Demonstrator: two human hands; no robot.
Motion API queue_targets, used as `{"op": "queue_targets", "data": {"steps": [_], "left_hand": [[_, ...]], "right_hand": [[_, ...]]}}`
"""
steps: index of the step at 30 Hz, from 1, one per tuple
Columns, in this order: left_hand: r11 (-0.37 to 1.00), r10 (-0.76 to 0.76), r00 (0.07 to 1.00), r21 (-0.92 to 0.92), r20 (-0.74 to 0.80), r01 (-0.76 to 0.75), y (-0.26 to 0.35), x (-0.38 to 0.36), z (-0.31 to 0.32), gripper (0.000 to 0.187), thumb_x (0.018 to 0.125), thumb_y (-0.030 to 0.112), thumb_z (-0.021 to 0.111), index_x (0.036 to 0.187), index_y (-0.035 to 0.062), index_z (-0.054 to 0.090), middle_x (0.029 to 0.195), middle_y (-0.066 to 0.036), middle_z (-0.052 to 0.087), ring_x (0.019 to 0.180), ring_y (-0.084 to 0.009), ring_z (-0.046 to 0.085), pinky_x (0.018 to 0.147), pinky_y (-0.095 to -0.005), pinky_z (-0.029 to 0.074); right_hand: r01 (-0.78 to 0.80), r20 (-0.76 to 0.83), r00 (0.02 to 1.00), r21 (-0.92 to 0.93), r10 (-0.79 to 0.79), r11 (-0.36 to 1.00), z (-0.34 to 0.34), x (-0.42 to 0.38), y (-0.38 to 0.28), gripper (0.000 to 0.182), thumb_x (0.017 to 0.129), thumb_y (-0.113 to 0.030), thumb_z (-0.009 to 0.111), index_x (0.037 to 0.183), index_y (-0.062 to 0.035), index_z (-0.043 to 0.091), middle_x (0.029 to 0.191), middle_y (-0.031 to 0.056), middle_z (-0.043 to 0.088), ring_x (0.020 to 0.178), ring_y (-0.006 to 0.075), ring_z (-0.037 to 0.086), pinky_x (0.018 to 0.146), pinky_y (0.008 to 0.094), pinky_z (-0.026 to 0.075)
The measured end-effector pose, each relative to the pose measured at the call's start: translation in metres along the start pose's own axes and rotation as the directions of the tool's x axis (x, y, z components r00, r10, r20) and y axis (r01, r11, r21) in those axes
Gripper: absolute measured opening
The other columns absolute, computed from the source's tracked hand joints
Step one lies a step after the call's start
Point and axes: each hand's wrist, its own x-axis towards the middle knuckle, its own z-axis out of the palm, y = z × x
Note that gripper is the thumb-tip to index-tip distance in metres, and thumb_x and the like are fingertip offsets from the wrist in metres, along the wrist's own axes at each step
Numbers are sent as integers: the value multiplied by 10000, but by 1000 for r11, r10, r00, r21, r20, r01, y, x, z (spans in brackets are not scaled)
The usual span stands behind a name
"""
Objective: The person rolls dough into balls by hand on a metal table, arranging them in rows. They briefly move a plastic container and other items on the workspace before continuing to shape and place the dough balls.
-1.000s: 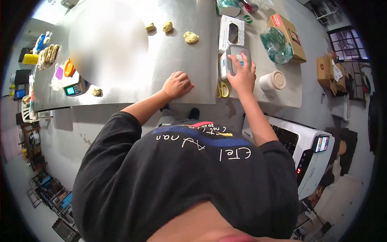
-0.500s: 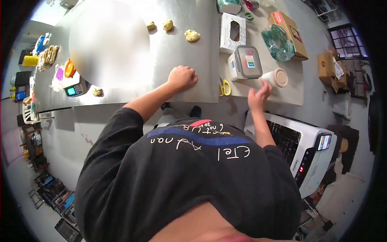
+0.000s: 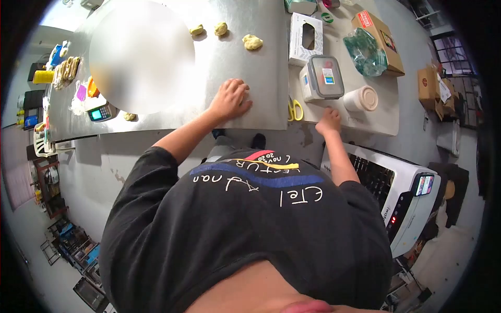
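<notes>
My left hand [image 3: 231, 99] lies on the metal tabletop [image 3: 219, 62] with its fingers apart, holding nothing. Beyond it sit several pale yellow, dough-like lumps, among them a larger one [image 3: 252, 42]. On the lighter table at right, my right hand [image 3: 329, 121] is at the front edge with its fingers curled in; I see nothing in them. Nearest to that hand are a clear lidded food container [image 3: 324, 78], a white lidded cup [image 3: 361, 99] and yellow-handled scissors [image 3: 295, 110].
A digital scale [image 3: 100, 113] stands at the left, with another yellow lump [image 3: 129, 117] beside it. A white box [image 3: 306, 39], a green plastic bag [image 3: 365, 52] and a cardboard box [image 3: 383, 41] are at the back right. A white machine [image 3: 399, 193] stands beside my right arm.
My right hand has drawn back from beside the cup to the table's edge, its fingers curling in. My left hand's fingers have spread. The whole view has shifted slightly.
</notes>
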Motion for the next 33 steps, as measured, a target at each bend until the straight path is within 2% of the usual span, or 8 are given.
{"op": "queue_targets", "data": {"steps": [5, 12, 18, 22, 25, 29, 31, 33], "left_hand": [[998, -53, 994, -36, 97, 57, -6, 0, 12, 226, 777, 233, 657, 653, 53, 598, 858, -103, 581, 880, -264, 552, 795, -372, 460], [979, -191, 973, 102, 131, 179, -2, 25, 25, 274, 764, 217, 635, 566, 49, 550, 744, -130, 580, 754, -290, 580, 651, -394, 485], [878, -477, 831, 118, 287, 463, 19, 31, 5, 181, 795, 216, 594, 806, 36, 602, 871, -154, 611, 864, -331, 593, 759, -436, 483], [693, -611, 666, -119, 429, 712, 2, 2, -18, 481, 766, 269, 660, 1136, 8, 497, 1172, -223, 518, 1116, -382, 497, 962, -424, 404], [951, -307, 908, 60, 284, 303, 0, -13, -34, 511, 749, 303, 706, 1129, 21, 513, 1227, -189, 468, 1152, -368, 455, 974, -423, 393], [975, -202, 969, 123, 143, 185, 8, -12, -23, 474, 748, 254, 719, 1122, 53, 509, 1185, -167, 465, 1119, -348, 454, 966, -432, 391], [997, -71, 995, 3, 75, 71, 2, -14, -2, 445, 738, 280, 739, 1069, 61, 537, 1115, -154, 490, 1071, -333, 467, 941, -425, 402], [992, -123, 988, -2, 95, 124, -3, -16, 7, 418, 735, 296, 743, 1025, 62, 554, 1095, -148, 499, 1069, -330, 467, 938, -423, 403]], "right_hand": [[9, 21, 1000, -40, -9, 999, -2, -4, -5, 551, 747, -142, 549, 1253, 2, 384, 1241, 219, 416, 1142, 358, 424, 1001, 398, 333], [-76, 25, 997, -78, 78, 994, 5, 1, -9, 539, 783, -171, 559, 1279, -56, 382, 1237, 184, 417, 1151, 351, 425, 944, 406, 420], [-129, 7, 992, -83, 130, 988, -3, -1, -16, 553, 791, -201, 580, 1297, -96, 383, 1259, 163, 397, 1147, 341, 435, 925, 405, 446], [-151, 22, 988, -49, 152, 987, -20, -12, -22, 571, 782, -209, 597, 1301, -104, 384, 1252, 159, 393, 1126, 329, 446, 907, 408, 459], [-164, -43, 986, -71, 162, 984, -12, -7, -23, 569, 773, -210, 605, 1293, -111, 397, 1233, 157, 405, 1108, 325, 453, 895, 407, 464], [-150, -39, 988, -56, 148, 987, -10, -8, -18, 576, 766, -213, 607, 1294, -110, 400, 1224, 155, 414, 1106, 322, 451, 897, 404, 461], [-144, -17, 990, -85, 143, 986, -4, -4, -18, 587, 763, -207, 603, 1300, -101, 391, 1231, 157, 417, 1102, 321, 448, 903, 399, 456], [-93, -13, 996, -159, 92, 983, 1, 0, -17, 591, 765, -207, 600, 1303, -94, 384, 1244, 159, 409, 1107, 323, 442, 912, 397, 450]]}}
